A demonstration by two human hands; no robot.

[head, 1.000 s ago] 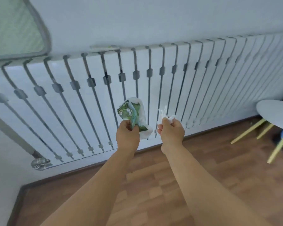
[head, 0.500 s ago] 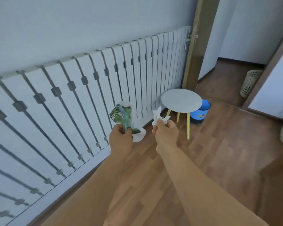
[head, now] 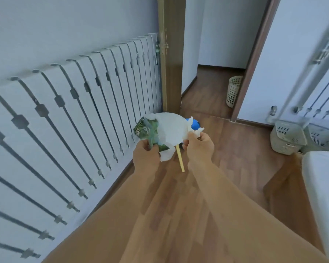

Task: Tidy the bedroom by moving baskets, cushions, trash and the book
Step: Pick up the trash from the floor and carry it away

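Green snack wrapper [head: 149, 134] with some white tissue is pinched in the left hand [head: 145, 158], and the right hand [head: 198, 147] pinches a crumpled tissue [head: 196, 131]. Both are held up in front of a small round counter [head: 172, 130], with a blue bin [head: 195, 124] just behind it and a white radiator [head: 84, 114] along the left wall.

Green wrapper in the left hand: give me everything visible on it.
The green wrapper is a crumpled, glossy-looking packet with a white floral print. The left hand pinches its lower end, together with a white tissue that lies behind and below it. It stands tilted upward, held in the air in front of the round white stool.
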